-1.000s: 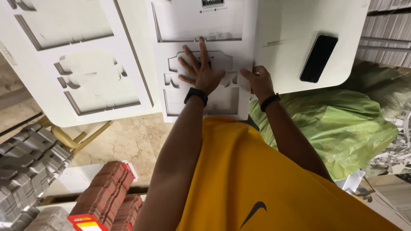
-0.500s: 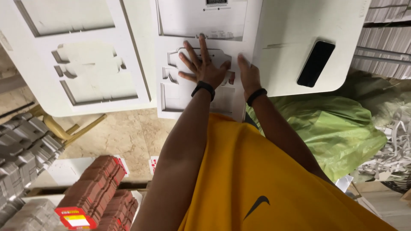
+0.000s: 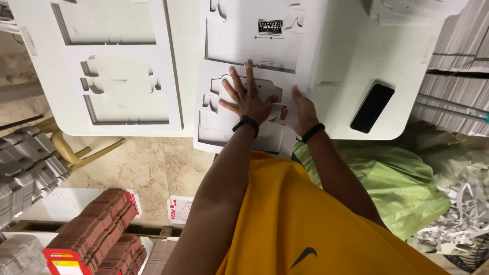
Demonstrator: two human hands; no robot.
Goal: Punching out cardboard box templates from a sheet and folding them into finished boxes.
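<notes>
The white surface (image 3: 356, 61) carries two flat sheets of white die-cut cardboard. The nearer one, the white die-cut cardboard sheet with box-shaped cutouts (image 3: 254, 51), lies under both hands and hangs a little over the near edge of the surface. A second white cardboard sheet, already emptied to a frame (image 3: 173, 66), lies to its left.

The left hand (image 3: 249, 99) presses flat on a punched panel with fingers spread, its grip released and holding nothing. The right hand (image 3: 301, 109) rests at the sheet's right edge; whether its fingers pinch the cardboard or only press it, I cannot tell.

Judging from this, the thin bridges between cutouts could tear if the panel is pushed out unevenly. The overhanging part could also fold or slide off toward the green plastic bag (image 3: 387, 188) below, since little weight holds it down.

The black phone (image 3: 373, 108) lies near the right hand, close to the edge, and a sweep of the sheet could knock it off.
</notes>
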